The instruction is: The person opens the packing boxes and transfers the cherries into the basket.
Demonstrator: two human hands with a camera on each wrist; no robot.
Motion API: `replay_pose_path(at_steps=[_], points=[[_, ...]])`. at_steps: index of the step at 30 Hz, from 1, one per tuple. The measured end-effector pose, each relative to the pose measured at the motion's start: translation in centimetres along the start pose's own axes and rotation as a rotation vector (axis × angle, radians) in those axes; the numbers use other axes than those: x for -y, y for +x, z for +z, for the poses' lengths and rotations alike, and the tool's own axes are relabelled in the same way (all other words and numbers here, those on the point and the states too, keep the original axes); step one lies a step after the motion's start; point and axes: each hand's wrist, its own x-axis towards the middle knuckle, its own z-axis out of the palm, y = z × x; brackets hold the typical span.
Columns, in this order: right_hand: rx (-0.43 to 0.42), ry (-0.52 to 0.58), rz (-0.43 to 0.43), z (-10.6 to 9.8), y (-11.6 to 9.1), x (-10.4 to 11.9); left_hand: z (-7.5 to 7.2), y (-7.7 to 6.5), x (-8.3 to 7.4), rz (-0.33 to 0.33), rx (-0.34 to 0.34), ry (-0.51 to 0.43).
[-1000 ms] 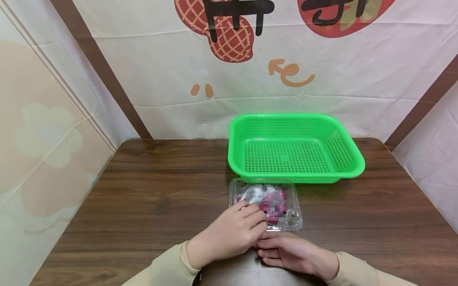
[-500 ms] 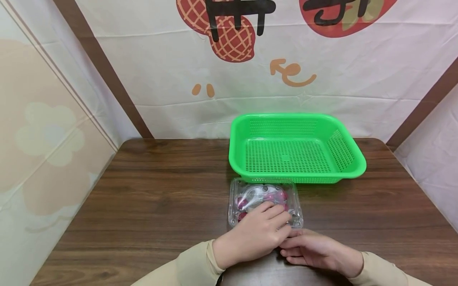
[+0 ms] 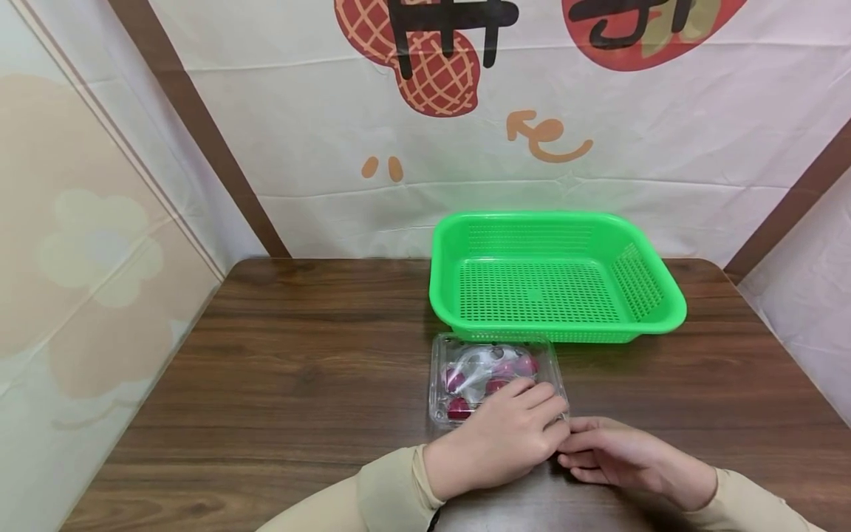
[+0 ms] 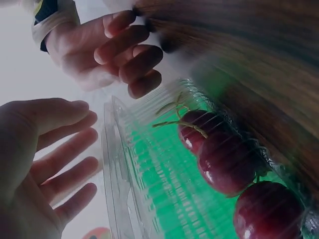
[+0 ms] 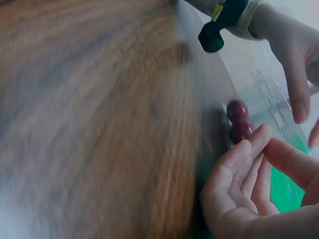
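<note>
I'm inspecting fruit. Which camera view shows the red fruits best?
The left wrist view: three red fruits appear large, close up. The head view shows several, much smaller; the right wrist view shows only two, also small.

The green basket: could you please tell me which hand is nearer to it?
Left. The left hand is over the clear container in front of the green basket; the right hand sits farther back, by the container's near right corner.

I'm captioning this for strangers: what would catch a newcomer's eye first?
Probably the bright green basket at the back of the wooden table. Next, the clear plastic box just in front of it, holding what look like red grapes. Then the left hand and right hand, close together at the box's near right corner.
</note>
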Motion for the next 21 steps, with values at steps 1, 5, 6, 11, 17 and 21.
replay_pose_path(at_steps=[1, 5, 6, 11, 17, 21], points=[[-0.003, -0.009, -0.004, -0.2, -0.1, 0.1, 0.1, 0.0, 0.0, 0.0, 0.013, 0.013], [-0.045, -0.054, -0.022, -0.9, -0.6, 0.5, 1.7, -0.2, -0.6, -0.004, 0.073, 0.049], [-0.055, -0.067, -0.025, -1.1, -0.7, 0.7, 2.1, -0.3, -0.8, -0.008, 0.088, 0.048], [-0.092, -0.106, -0.05, -1.5, -1.0, 1.2, 3.0, -0.1, -1.3, -0.031, 0.13, 0.064], [-0.111, -0.125, -0.068, -1.8, -1.2, 1.6, 3.1, 0.1, -1.6, -0.078, 0.149, 0.081], [-0.103, -0.131, -0.06, -1.9, -1.1, 1.7, 3.1, 0.1, -1.8, -0.107, 0.166, 0.075]])
